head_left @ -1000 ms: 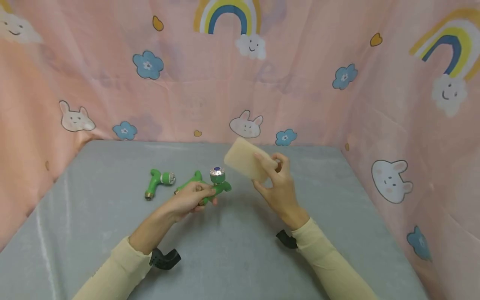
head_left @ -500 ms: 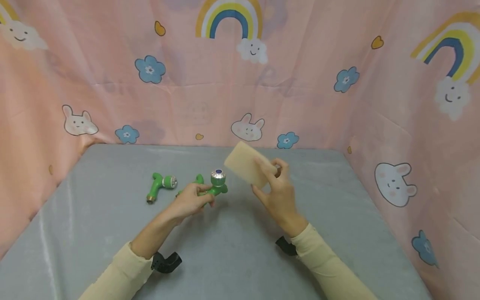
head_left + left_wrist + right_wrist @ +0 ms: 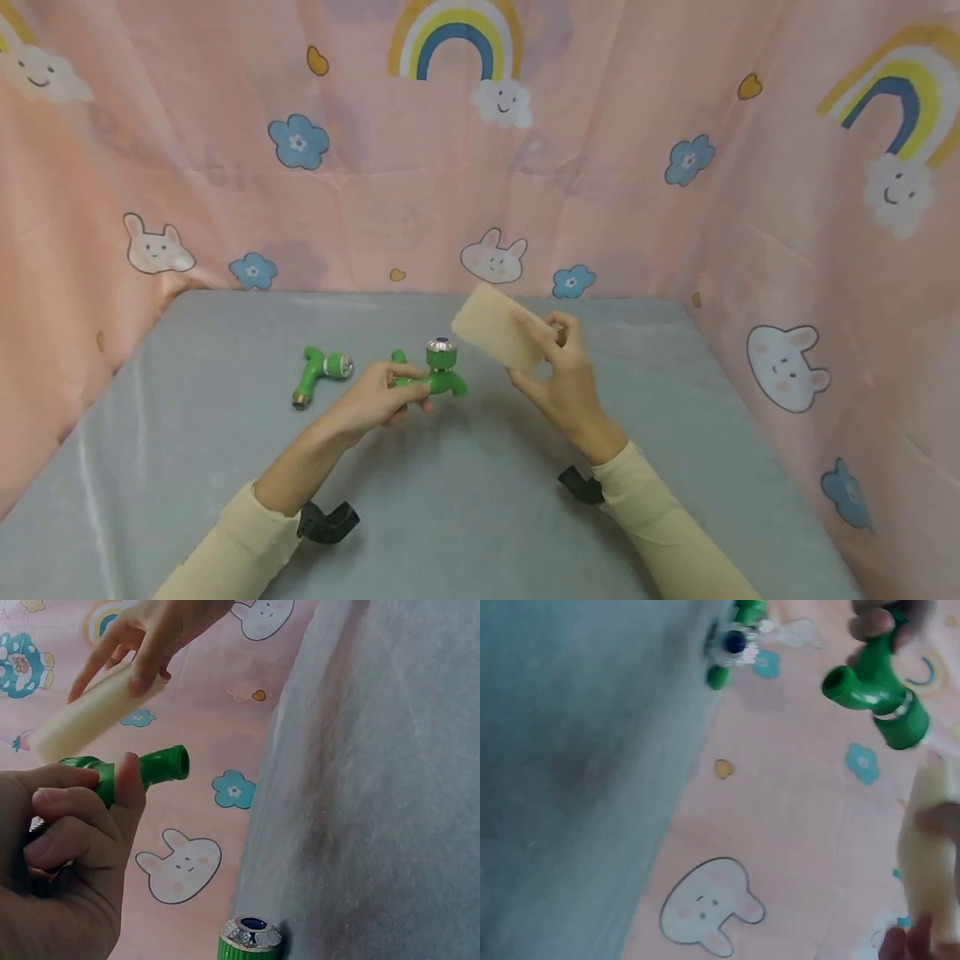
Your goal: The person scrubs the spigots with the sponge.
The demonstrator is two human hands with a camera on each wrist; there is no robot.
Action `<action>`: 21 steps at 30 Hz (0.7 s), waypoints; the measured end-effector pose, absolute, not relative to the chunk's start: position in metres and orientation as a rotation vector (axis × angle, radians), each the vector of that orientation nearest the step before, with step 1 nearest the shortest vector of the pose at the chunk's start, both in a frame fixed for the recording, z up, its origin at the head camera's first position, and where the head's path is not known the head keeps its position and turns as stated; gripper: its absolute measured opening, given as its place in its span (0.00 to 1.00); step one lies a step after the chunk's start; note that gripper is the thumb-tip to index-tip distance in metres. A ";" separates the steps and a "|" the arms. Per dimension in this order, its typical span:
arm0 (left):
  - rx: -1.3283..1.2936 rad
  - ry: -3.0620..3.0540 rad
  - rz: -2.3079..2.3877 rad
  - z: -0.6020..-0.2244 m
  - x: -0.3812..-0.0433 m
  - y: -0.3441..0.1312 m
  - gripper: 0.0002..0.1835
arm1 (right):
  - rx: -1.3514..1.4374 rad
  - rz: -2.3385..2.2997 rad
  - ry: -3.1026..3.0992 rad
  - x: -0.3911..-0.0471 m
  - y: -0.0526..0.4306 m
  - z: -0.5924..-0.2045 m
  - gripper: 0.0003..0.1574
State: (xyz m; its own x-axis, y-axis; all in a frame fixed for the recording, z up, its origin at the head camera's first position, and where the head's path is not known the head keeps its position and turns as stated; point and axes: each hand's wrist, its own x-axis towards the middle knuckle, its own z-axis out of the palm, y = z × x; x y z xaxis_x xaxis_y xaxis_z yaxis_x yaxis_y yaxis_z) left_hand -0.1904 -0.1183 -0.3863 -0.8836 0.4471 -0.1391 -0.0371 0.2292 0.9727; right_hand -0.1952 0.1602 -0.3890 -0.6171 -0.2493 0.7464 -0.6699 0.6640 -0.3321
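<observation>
Faucet (image 3: 441, 382) is being clamped by fingers of left hand (image 3: 381, 397) above the surface (image 3: 480, 517), toward its far edge | sponge (image 3: 491, 323) is being pinched just beside it by right hand (image 3: 564, 385) | steady support is probably being needed

the green tap (image 3: 437, 383) in the left hand (image 3: 378, 397) is turned now: its spout (image 3: 459, 387) curves downward right of the hand, and its knob (image 3: 442, 357) shows less blue cap (image 3: 442, 339) than before.
</observation>
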 end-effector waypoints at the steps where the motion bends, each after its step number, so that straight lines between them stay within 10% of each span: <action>1: 0.369 2.107 1.707 -0.386 -0.190 -0.119 0.23 | 0.762 0.810 -2.205 -0.194 0.161 -0.389 0.49; 21: 0.309 1.996 1.930 -0.385 -0.192 -0.123 0.10 | 0.916 0.924 -2.302 -0.194 0.164 -0.387 0.50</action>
